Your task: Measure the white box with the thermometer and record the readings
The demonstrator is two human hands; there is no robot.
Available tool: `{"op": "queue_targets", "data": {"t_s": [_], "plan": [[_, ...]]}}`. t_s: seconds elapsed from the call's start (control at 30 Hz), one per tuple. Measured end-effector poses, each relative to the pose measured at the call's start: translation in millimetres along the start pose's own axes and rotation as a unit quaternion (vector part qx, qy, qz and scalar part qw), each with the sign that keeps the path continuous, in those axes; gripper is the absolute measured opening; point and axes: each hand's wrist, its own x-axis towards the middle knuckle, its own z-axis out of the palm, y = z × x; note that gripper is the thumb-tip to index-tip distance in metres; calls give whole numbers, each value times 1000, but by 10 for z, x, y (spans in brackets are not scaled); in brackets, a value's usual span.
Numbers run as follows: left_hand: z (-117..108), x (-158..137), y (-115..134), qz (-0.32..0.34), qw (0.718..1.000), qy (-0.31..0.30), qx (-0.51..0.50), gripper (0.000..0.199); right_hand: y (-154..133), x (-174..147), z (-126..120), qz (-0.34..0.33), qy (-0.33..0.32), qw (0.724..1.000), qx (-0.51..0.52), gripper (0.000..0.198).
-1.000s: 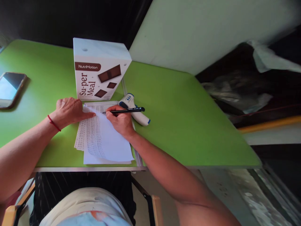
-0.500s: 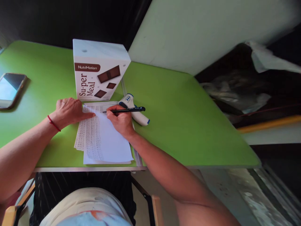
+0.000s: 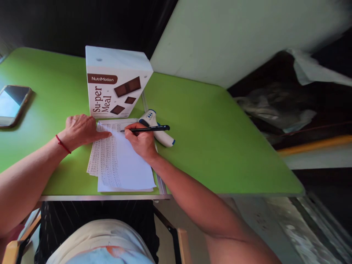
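Very little is different now. Your right hand has slid a tiny bit to the right along the top of the paper, and the pen went with it, so its back end sits a touch farther right than it did a second ago. The pen tip is close to the same spot near the top line. The whole view has also dropped just a little since the first picture, so the box and the phone show a bit lower; that is your head moving, not them.
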Motion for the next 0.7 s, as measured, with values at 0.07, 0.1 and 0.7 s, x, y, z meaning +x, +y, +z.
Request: {"op": "queue_targets", "data": {"t_s": [0.07,0.1,0.7], "plan": [[1,3,-1,-3,1000,-2,-1,66,22,0,0,-5,4,1000,-4,6],[1,5,-1,-4,1000,-4,1,66,31,0,-1,-8,5,1000,-6,6],[-34,-11,10,-3,999,-23,34,75,-34,-1,-22,-5,10,1000,-6,7]]}}
